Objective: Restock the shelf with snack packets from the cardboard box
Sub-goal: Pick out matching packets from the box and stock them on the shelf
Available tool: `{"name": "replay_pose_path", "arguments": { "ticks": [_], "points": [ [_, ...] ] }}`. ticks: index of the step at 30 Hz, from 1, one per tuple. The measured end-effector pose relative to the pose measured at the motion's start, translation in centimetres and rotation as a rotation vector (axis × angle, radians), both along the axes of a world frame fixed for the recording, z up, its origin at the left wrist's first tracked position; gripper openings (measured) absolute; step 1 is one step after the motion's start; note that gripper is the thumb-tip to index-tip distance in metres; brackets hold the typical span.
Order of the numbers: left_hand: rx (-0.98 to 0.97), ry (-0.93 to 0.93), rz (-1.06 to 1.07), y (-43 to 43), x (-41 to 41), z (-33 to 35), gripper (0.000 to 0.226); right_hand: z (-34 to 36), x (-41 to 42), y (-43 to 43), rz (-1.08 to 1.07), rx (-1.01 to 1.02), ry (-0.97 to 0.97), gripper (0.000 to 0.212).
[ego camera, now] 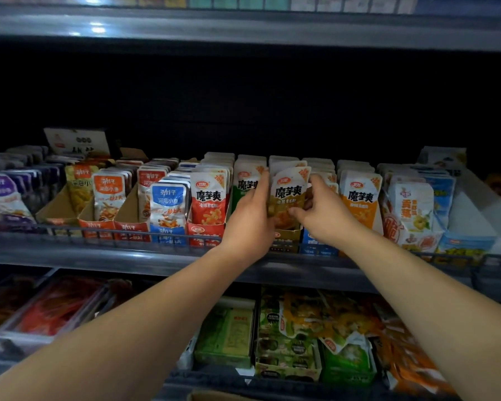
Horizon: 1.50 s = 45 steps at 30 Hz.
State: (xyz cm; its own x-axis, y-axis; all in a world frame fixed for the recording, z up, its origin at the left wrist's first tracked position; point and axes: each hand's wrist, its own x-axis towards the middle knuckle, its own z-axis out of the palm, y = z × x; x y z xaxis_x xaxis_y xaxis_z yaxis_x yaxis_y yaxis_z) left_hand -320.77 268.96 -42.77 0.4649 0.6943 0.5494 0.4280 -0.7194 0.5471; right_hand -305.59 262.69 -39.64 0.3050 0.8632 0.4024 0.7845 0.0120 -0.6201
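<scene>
Both hands reach to the middle shelf (128, 260), where rows of snack packets stand in open display cartons. My left hand (252, 218) and my right hand (323, 214) grip a small stack of brown-and-white snack packets (288, 192) from either side, above the brown carton (285, 237) in the row. The left fingers curl round the stack's left edge, and the right thumb and fingers pinch its right edge. Red packets (210, 199) stand to the left and orange packets (360, 198) to the right. The cardboard box shows only as a tan edge (214, 397) at the bottom.
A wire rail (99, 230) runs along the shelf front. Blue, orange and purple fish-snack packets (167, 204) fill cartons to the left, white and blue packs (414, 215) to the right. The lower shelf holds green cartons (287, 340) and red trays (55, 305). A shelf overhangs above.
</scene>
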Motion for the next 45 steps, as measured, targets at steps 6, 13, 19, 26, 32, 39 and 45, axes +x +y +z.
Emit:
{"name": "replay_pose_path", "arguments": {
  "ticks": [6,13,19,26,32,39,45],
  "points": [
    [-0.045,0.090,0.025,0.0,-0.1,0.0,0.095,0.3,0.1,-0.2,0.001,0.012,0.028,0.067],
    [-0.013,0.162,0.143,0.0,-0.6,-0.7,0.067,0.8,-0.1,0.0,-0.002,0.002,-0.204,0.088],
    [-0.035,0.156,0.154,0.2,-0.7,-0.9,0.055,1.3,0.5,1.8,-0.108,-0.076,-0.499,0.080],
    [-0.023,0.177,0.170,-0.1,-0.5,-0.9,0.053,1.0,1.8,5.3,-0.203,-0.041,-0.648,0.075],
    [-0.027,0.172,0.166,-0.1,-0.6,-0.8,0.050,1.4,2.1,6.1,-0.254,-0.007,-0.734,0.082],
    [-0.010,0.204,0.162,-0.2,-0.7,-0.9,0.049,0.9,2.1,5.3,-0.259,-0.030,-0.719,0.088],
    [-0.007,0.185,0.142,-0.5,-0.9,-0.9,0.047,1.7,2.3,2.8,-0.243,0.044,-0.602,0.076]
  ]
}}
